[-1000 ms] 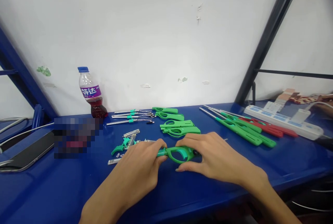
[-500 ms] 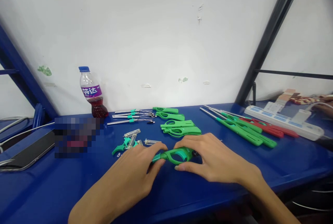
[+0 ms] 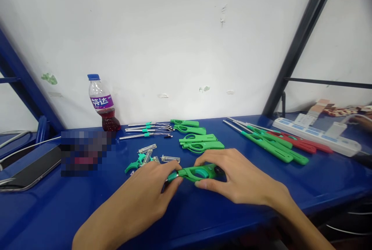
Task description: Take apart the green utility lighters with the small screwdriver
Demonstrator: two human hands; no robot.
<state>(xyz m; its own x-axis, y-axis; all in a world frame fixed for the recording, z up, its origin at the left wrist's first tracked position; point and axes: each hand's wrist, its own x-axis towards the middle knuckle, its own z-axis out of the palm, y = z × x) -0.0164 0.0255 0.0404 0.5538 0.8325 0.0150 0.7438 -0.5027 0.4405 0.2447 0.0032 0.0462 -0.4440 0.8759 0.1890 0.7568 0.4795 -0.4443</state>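
Note:
Low over the front of the blue table, both hands hold a green long-nosed lighter (image 3: 192, 173). My left hand (image 3: 148, 192) pinches its teal collar at the nozzle end; the rest of the nozzle is hidden behind that hand. My right hand (image 3: 232, 180) grips the handle between thumb and fingers, and a black part shows in the handle's end. Beyond the hands lie several green handle shells (image 3: 203, 147). Metal nozzles with wires (image 3: 136, 135) rest to their left. Clear fuel tanks (image 3: 147, 149) and teal triggers (image 3: 132, 166) lie in a loose pile by my left hand.
Several long green lighters (image 3: 270, 147) and red ones (image 3: 302, 143) lie at the right, in front of a white power strip (image 3: 316, 135). A drink bottle (image 3: 101, 104) stands at the back left near a dark phone-like slab (image 3: 35, 168). Metal posts flank the blue table (image 3: 250, 226).
My left hand has shifted slightly left and down, and a silvery ring now shows between the teal collar and the green body. The right hand has barely moved.

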